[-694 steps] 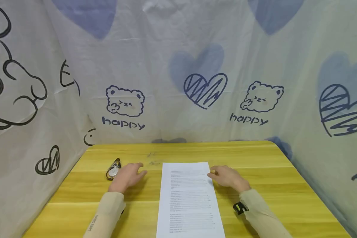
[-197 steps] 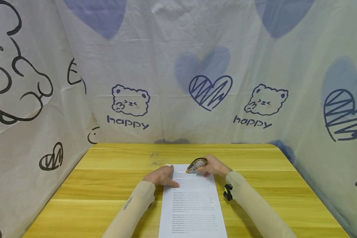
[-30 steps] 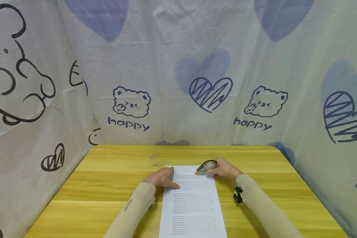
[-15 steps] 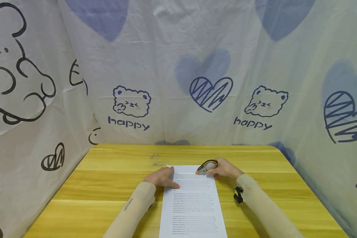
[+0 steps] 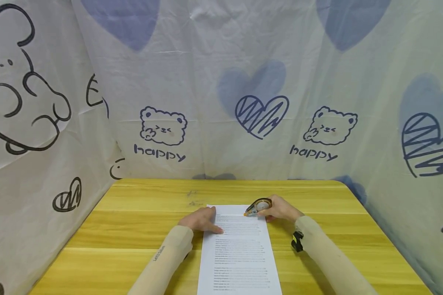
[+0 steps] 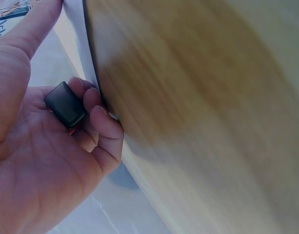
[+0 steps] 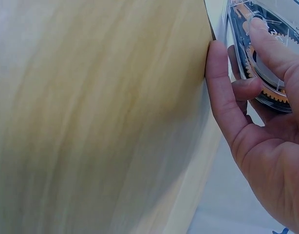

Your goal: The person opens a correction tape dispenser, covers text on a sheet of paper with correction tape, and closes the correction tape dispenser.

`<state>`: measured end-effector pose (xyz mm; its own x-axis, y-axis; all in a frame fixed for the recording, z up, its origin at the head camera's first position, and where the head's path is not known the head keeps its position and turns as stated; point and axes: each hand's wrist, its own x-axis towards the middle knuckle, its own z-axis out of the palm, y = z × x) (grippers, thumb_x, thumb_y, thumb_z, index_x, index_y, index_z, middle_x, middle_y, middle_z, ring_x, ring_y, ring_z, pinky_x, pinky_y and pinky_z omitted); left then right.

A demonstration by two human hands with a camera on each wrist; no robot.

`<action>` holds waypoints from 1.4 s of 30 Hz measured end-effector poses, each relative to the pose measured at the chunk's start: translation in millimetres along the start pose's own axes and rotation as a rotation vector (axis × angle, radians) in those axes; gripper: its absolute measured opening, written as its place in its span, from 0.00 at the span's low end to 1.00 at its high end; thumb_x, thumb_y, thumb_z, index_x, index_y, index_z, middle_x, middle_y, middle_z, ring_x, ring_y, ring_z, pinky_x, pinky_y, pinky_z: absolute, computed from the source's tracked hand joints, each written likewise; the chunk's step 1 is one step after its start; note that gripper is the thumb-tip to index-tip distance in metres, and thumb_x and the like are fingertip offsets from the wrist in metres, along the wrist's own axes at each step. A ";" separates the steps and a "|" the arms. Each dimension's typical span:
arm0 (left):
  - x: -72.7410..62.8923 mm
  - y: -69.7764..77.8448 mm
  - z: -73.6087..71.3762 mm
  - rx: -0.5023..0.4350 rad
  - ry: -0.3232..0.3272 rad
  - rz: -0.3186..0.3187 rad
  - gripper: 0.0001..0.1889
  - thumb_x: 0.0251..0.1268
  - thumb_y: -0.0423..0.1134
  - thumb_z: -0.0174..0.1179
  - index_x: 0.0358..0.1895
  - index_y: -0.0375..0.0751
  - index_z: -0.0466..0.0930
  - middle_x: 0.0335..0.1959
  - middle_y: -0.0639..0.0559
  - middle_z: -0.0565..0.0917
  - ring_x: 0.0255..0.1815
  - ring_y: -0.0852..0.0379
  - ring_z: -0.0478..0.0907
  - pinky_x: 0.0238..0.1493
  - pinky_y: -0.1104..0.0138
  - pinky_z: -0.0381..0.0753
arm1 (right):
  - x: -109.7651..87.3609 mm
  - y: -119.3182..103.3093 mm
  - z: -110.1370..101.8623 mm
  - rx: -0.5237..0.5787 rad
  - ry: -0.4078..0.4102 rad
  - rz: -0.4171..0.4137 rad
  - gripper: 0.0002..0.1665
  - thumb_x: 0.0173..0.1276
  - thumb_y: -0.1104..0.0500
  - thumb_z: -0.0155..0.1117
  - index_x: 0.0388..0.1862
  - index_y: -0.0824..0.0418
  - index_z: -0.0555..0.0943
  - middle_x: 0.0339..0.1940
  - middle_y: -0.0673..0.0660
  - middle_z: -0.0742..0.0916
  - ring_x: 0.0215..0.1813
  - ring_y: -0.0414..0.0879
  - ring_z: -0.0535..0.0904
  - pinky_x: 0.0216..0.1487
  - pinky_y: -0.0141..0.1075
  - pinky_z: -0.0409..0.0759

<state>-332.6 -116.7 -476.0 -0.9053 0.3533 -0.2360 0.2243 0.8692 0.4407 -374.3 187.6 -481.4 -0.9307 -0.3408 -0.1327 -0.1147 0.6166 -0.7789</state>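
Note:
A printed sheet of white paper (image 5: 240, 266) lies on the table in front of me. On its upper left edge rests my left hand (image 5: 199, 220), thumb stretched onto the text. In the left wrist view, that hand's curled fingers also hold a small black cap (image 6: 66, 105) against the palm side. My right hand (image 5: 282, 208) grips a clear-bodied correction tape (image 5: 260, 205) with an orange tip, which meets the paper near the top lines of print. The right wrist view shows the thumb on the correction tape's clear case (image 7: 244, 39); its tip is out of sight there.
A yellow wood-grain table (image 5: 125, 229) extends around the paper on both sides. Faint grey marks (image 5: 193, 198) show on it beyond the sheet. A white curtain (image 5: 203, 82) with hearts and bear drawings stands behind the table and along both sides.
Over the last second the right hand and correction tape shift slightly right; the left hand stays. Much earlier the correction tape lay on the table at left, black-ended, and neither hand held it.

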 end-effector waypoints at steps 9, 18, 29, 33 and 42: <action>0.4 0.4 -1.7 0.006 0.004 0.021 0.46 0.53 0.54 0.73 0.70 0.31 0.63 0.69 0.37 0.70 0.69 0.43 0.68 0.71 0.52 0.67 | -2.3 1.1 -1.3 0.008 0.007 0.025 0.11 0.60 0.61 0.74 0.39 0.66 0.85 0.32 0.57 0.88 0.25 0.44 0.82 0.29 0.36 0.85; 1.5 0.3 0.8 0.007 0.004 0.027 0.46 0.52 0.54 0.73 0.69 0.31 0.64 0.68 0.37 0.72 0.67 0.44 0.70 0.69 0.52 0.69 | -5.4 11.4 -3.2 0.048 0.003 -0.012 0.12 0.59 0.63 0.74 0.40 0.68 0.85 0.31 0.58 0.88 0.25 0.44 0.82 0.30 0.38 0.86; 3.1 -2.5 -2.2 -0.009 0.004 0.026 0.50 0.53 0.54 0.73 0.72 0.29 0.59 0.71 0.35 0.67 0.73 0.41 0.64 0.73 0.50 0.64 | -2.0 5.5 -4.6 0.027 0.014 0.028 0.14 0.60 0.62 0.73 0.43 0.67 0.84 0.33 0.58 0.87 0.26 0.45 0.82 0.32 0.37 0.86; 3.2 -2.8 -2.7 0.005 0.009 0.024 0.50 0.53 0.55 0.73 0.72 0.28 0.60 0.70 0.35 0.69 0.71 0.41 0.66 0.72 0.51 0.65 | -2.4 6.0 -5.8 0.027 0.010 0.009 0.13 0.61 0.61 0.73 0.41 0.67 0.84 0.32 0.57 0.87 0.26 0.44 0.82 0.32 0.36 0.86; 1.4 -0.8 0.5 0.037 0.007 0.012 0.52 0.52 0.57 0.72 0.73 0.28 0.59 0.71 0.35 0.68 0.71 0.41 0.66 0.72 0.51 0.66 | -13.2 21.6 -8.8 0.228 -0.022 -0.065 0.16 0.66 0.61 0.68 0.49 0.71 0.82 0.39 0.62 0.88 0.37 0.47 0.85 0.38 0.39 0.87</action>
<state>-333.8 -116.7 -477.1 -0.9047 0.3619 -0.2248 0.2486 0.8770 0.4113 -367.6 211.6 -491.0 -0.9157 -0.3918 -0.0893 -0.0903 0.4171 -0.9044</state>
